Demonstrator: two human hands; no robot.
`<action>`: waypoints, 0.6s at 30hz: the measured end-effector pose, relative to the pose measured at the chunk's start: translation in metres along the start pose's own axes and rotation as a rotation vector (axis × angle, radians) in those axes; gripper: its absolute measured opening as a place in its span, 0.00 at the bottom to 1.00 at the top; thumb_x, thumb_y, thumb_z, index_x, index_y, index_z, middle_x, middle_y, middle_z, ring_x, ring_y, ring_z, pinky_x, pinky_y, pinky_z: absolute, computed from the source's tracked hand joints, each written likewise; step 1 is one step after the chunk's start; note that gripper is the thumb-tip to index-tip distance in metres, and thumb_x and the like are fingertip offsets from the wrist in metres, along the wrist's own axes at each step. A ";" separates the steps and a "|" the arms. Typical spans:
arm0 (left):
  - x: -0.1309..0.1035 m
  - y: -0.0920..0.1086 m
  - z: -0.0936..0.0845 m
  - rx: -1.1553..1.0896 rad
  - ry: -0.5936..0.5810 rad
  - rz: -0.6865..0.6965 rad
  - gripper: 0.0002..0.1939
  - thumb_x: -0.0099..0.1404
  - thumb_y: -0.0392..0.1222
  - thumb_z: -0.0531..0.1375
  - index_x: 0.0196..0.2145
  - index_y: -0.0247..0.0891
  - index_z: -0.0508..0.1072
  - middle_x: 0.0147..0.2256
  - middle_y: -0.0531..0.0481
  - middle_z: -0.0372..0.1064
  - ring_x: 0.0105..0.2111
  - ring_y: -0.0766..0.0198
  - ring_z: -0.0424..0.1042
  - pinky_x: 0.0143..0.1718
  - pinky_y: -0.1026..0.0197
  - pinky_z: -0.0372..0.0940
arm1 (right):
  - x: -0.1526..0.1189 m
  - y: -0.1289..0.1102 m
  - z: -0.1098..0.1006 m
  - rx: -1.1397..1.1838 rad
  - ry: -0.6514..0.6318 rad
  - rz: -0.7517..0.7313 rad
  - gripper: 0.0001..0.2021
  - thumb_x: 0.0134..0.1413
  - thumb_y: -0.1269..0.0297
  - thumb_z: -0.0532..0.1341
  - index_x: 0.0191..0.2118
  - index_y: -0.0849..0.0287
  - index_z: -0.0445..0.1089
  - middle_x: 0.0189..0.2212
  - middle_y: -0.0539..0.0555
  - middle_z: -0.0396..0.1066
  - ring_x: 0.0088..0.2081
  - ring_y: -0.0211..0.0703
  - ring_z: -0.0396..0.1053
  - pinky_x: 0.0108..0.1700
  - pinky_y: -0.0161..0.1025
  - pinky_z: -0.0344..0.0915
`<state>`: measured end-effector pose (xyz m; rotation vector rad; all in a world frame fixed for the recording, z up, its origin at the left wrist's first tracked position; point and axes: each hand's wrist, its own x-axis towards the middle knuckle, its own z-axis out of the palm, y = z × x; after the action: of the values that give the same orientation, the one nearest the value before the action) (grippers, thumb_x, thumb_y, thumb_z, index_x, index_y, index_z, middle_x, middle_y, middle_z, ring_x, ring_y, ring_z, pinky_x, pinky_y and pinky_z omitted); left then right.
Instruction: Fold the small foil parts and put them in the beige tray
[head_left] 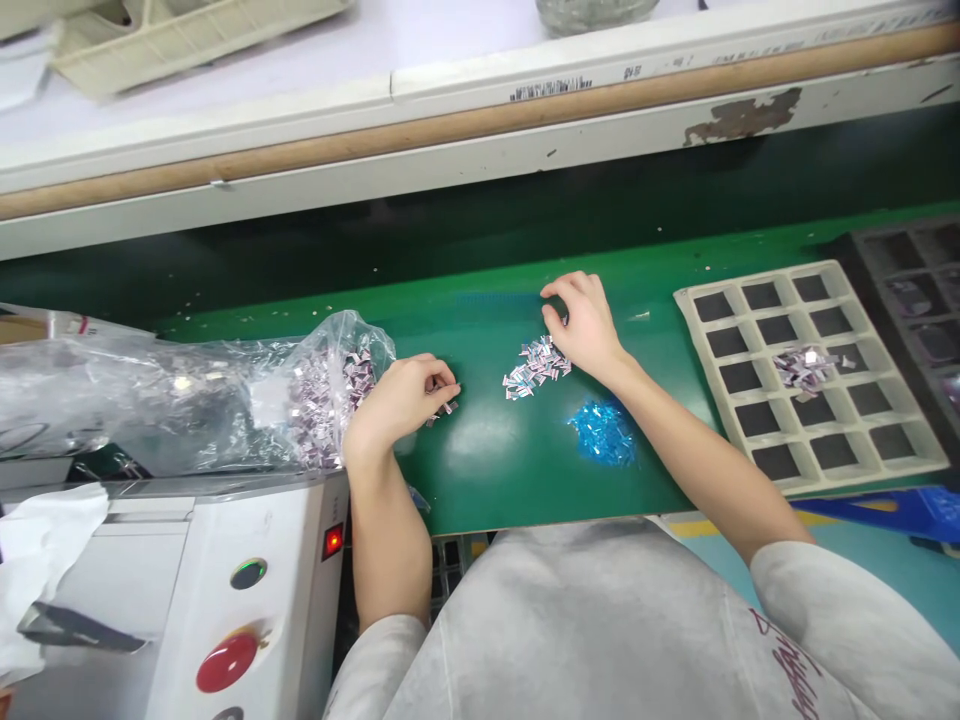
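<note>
My left hand is closed in a pinch beside the mouth of a clear plastic bag, with a small dark flat piece between thumb and forefinger. Several more small pieces lie under those fingers. Over the upper right edge of a loose pile of small silvery-pink pieces, my right hand hovers with fingers curved and the thumb apart from the forefinger. Nothing shows between them. A faint bluish strip lies left of its fingertips. Nearer my body is a heap of shiny blue bits.
A cream compartment tray at right holds similar pieces, with a dark tray beyond it. A white machine with a red button stands at lower left. A shelf edge crosses above the green table.
</note>
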<state>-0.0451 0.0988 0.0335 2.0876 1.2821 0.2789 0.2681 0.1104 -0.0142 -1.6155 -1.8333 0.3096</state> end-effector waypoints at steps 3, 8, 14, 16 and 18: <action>0.001 0.004 0.001 -0.055 0.063 0.027 0.09 0.67 0.47 0.65 0.31 0.46 0.85 0.34 0.47 0.80 0.29 0.55 0.74 0.36 0.54 0.66 | 0.006 0.013 0.004 -0.020 -0.015 0.001 0.16 0.69 0.69 0.55 0.55 0.56 0.77 0.52 0.63 0.74 0.57 0.65 0.68 0.64 0.69 0.68; 0.006 0.017 0.010 -0.147 0.176 0.054 0.09 0.67 0.46 0.66 0.37 0.46 0.88 0.35 0.48 0.83 0.30 0.56 0.75 0.37 0.55 0.68 | 0.010 0.021 0.012 -0.065 -0.058 -0.005 0.17 0.71 0.63 0.57 0.59 0.55 0.77 0.53 0.65 0.71 0.59 0.69 0.64 0.61 0.74 0.66; 0.011 0.026 0.021 -0.191 0.234 0.104 0.12 0.71 0.45 0.64 0.44 0.45 0.89 0.36 0.48 0.83 0.31 0.58 0.76 0.37 0.56 0.71 | 0.012 0.023 0.009 -0.087 -0.086 0.016 0.14 0.72 0.61 0.59 0.55 0.54 0.79 0.52 0.65 0.67 0.60 0.72 0.62 0.58 0.75 0.65; 0.013 0.027 0.024 -0.270 0.252 0.082 0.09 0.70 0.44 0.66 0.41 0.44 0.88 0.37 0.48 0.84 0.34 0.56 0.80 0.40 0.56 0.73 | 0.013 0.021 0.007 -0.105 -0.101 0.036 0.14 0.72 0.63 0.59 0.55 0.53 0.79 0.52 0.65 0.67 0.60 0.73 0.62 0.57 0.74 0.65; 0.014 0.030 0.028 -0.389 0.270 0.041 0.06 0.67 0.44 0.69 0.38 0.43 0.87 0.36 0.47 0.85 0.35 0.55 0.82 0.41 0.55 0.76 | 0.013 0.017 0.006 -0.124 -0.113 0.052 0.14 0.72 0.65 0.58 0.55 0.53 0.79 0.53 0.65 0.67 0.60 0.73 0.61 0.56 0.73 0.65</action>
<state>-0.0028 0.0903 0.0286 1.7843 1.2207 0.7857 0.2775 0.1273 -0.0240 -1.7641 -1.9309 0.3216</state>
